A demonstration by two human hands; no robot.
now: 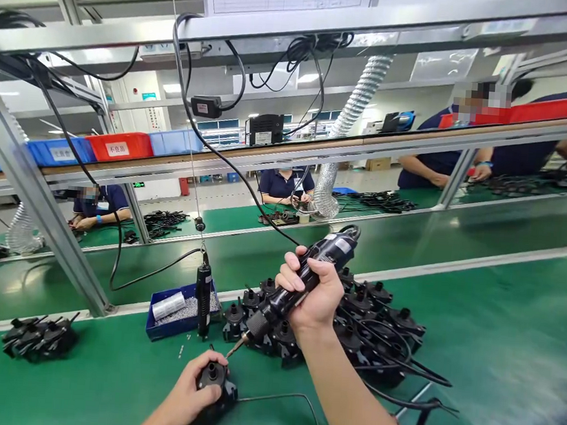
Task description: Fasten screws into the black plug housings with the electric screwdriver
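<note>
Left hand (pixel 188 393) clamps the black part (pixel 213 382) flat on the green mat (pixel 497 357), fingers wrapped round its near side, a thin wire (pixel 280 397) trailing off to the right of the part; right hand (pixel 309 292) is clenched round the screwdriver (pixel 298 285), which slopes down-left so its bit tip (pixel 232 350) hangs just above and right of the part, not touching; my read: bring the driver closer to upright before it bites, a slanted bit will likely cam out or cross-thread; keep the left fingers clear of the tip and press the part down so it can't spin; keep the wire out from under the part.

Just behind the part: a heap of like black parts (pixel 378 316) with tangled leads; left of the heap and behind the part, a blue tray (pixel 159 327) of small screws, a second driver (pixel 203 297) hanging over it by its cord.

Far behind: other people seated at the next line, red and blue bins (pixel 118 146) on the shelf.
</note>
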